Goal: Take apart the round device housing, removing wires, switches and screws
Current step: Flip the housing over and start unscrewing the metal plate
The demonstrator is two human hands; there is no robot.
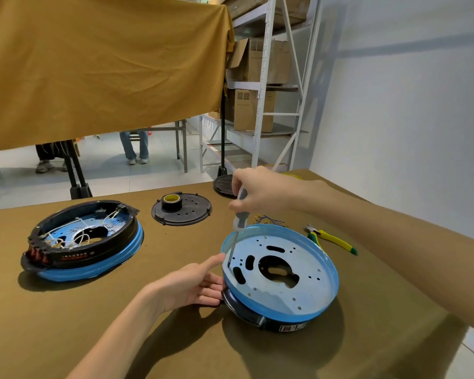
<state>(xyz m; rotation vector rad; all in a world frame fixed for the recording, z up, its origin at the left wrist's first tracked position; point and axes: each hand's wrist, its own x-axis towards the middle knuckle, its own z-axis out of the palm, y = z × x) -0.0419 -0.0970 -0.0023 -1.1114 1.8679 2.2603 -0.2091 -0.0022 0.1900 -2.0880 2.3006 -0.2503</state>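
A round blue housing (pixel 307 294) with a pale perforated plate and a black base lies near me on the brown table, tilted a little. My left hand (pixel 192 285) grips its left rim, thumb on the edge. My right hand (pixel 260 192) holds a screwdriver (pixel 240 214) with a clear handle almost upright; its tip touches the plate near the left rim. A second round housing (pixel 85 242), black ring on blue, stands at the left with white wires and red switches inside.
A black round cover (pixel 186 212) with a roll of tape (pixel 171 201) on it lies at the back middle. Loose wires (pixel 266 219) and yellow-green pliers (pixel 331 237) lie behind the near housing. Shelving with boxes (pixel 257 77) stands behind; another person's legs (pixel 136 146) show beyond a yellow cloth.
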